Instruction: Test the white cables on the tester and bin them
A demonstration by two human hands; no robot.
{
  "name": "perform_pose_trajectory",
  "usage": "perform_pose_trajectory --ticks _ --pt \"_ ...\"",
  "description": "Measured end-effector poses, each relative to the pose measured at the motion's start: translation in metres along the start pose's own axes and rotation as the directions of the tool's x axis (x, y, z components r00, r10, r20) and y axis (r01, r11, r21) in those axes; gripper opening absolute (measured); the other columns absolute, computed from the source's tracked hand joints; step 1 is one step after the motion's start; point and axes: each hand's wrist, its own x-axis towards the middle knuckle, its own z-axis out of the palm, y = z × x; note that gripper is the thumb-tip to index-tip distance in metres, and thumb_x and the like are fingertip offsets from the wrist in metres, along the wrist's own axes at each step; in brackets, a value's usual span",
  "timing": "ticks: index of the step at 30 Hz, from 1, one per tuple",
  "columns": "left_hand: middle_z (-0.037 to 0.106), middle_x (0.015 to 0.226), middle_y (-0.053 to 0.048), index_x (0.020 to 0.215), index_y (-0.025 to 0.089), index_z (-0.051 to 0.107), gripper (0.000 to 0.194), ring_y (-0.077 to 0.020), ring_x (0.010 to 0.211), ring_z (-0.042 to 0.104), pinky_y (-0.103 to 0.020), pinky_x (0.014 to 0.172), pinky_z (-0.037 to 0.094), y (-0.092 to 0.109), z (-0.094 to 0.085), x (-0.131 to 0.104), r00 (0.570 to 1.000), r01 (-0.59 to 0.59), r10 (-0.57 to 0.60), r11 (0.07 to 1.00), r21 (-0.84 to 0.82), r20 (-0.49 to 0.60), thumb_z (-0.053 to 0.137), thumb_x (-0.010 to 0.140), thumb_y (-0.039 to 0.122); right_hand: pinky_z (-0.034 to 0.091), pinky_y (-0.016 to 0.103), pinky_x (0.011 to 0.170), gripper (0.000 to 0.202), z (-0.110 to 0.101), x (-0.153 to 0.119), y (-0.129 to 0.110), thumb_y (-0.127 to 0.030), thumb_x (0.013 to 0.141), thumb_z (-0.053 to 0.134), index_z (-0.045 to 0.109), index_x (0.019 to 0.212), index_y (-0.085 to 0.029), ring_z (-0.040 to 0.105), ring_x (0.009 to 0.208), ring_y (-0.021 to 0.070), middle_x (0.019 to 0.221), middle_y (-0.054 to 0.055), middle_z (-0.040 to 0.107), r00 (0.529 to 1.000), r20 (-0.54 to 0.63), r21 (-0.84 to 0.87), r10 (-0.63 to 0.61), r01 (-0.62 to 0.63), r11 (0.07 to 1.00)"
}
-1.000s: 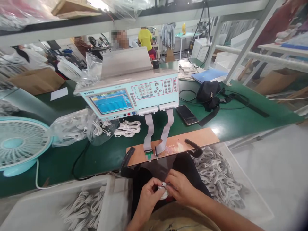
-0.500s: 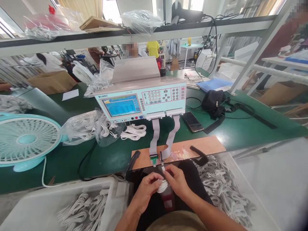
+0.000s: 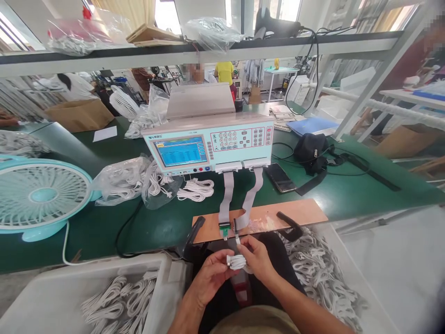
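By the front edge of the green tabletop, the left hand pinches a coiled white cable, the right hand a white plug. Coil seems light, pliable; plug seems stiffer, better gripped.

Smooth plastic cable, glossy tabletop

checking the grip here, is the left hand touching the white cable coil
Touching. The head view shows the left hand with its fingers and thumb against the left end of the white cable coil.
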Motion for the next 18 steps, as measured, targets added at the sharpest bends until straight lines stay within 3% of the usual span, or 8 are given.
perform_pose_trajectory --ticks 3,7,9,12,15,18 --pt "0.07 0.086 -0.008 0.089 0.013 0.07 0.028 -0.0184 0.079 0.064 -0.03 0.076 0.051 -0.003 0.003 0.001 0.995 -0.051 0.054 0.997 0.051 -0.078 0.075 0.062 0.017 0.036 0.023 0.056 0.019 0.001 0.002 0.002 -0.034 0.077 0.058 0.054 0.067 -0.017 0.043 0.058 0.0119 0.061 -0.003 0.049 1.0 0.014 0.068 0.023 -0.023 0.997" --pt "0.067 0.07 -0.004 0.081 0.012 0.069 0.024 -0.0127 0.059 0.058 -0.023 0.058 0.049 -0.006 0.011 0.007 0.946 -0.171 0.234 0.948 0.267 -0.224 0.07 0.07 0.034 0.035 0.022 0.05 0.027 0.005 0.003 -0.005 -0.041 0.07 0.065 0.053 0.063 -0.017 0.042 0.05 0.0106 0.055 -0.003 0.05 0.985 0.04 0.233 0.165 -0.17 0.958" --pt "0.062 0.061 -0.002 0.081 0.012 0.069 0.028 -0.0117 0.053 0.053 -0.022 0.053 0.045 -0.006 0.012 0.011 0.93 -0.188 0.304 0.877 0.442 -0.208 0.064 0.075 0.039 0.035 0.022 0.046 0.032 0.007 0.003 -0.012 -0.044 0.067 0.068 0.053 0.063 -0.017 0.041 0.046 0.0101 0.052 -0.004 0.051 0.966 0.062 0.312 0.249 -0.256 0.915" --pt "0.059 0.064 -0.001 0.08 0.014 0.068 0.027 -0.0128 0.058 0.051 -0.022 0.055 0.043 -0.004 0.01 0.016 0.905 -0.231 0.401 0.742 0.629 -0.141 0.057 0.08 0.038 0.034 0.022 0.044 0.035 0.008 0.003 -0.02 -0.047 0.062 0.071 0.054 0.062 -0.017 0.041 0.043 0.0099 0.05 -0.004 0.052 0.945 0.092 0.378 0.313 -0.324 0.867" --pt "0.058 0.067 0.0 0.072 0.015 0.067 0.025 -0.0139 0.065 0.05 -0.022 0.061 0.041 -0.005 0.007 0.019 0.857 -0.28 0.498 0.667 0.691 -0.134 0.056 0.08 0.035 0.037 0.023 0.048 0.035 0.007 0.004 -0.023 -0.047 0.062 0.072 0.056 0.062 -0.016 0.045 0.047 0.0111 0.054 -0.002 0.055 0.948 0.088 0.365 0.305 -0.316 0.876" --pt "0.056 0.06 0.001 0.069 0.015 0.065 0.026 -0.0135 0.06 0.048 -0.022 0.059 0.039 -0.008 0.008 0.023 0.822 -0.283 0.538 0.672 0.684 -0.188 0.053 0.08 0.034 0.04 0.025 0.053 0.035 0.005 0.004 -0.021 -0.048 0.064 0.071 0.058 0.063 -0.016 0.047 0.051 0.0123 0.058 -0.001 0.058 0.956 0.088 0.332 0.281 -0.294 0.896"
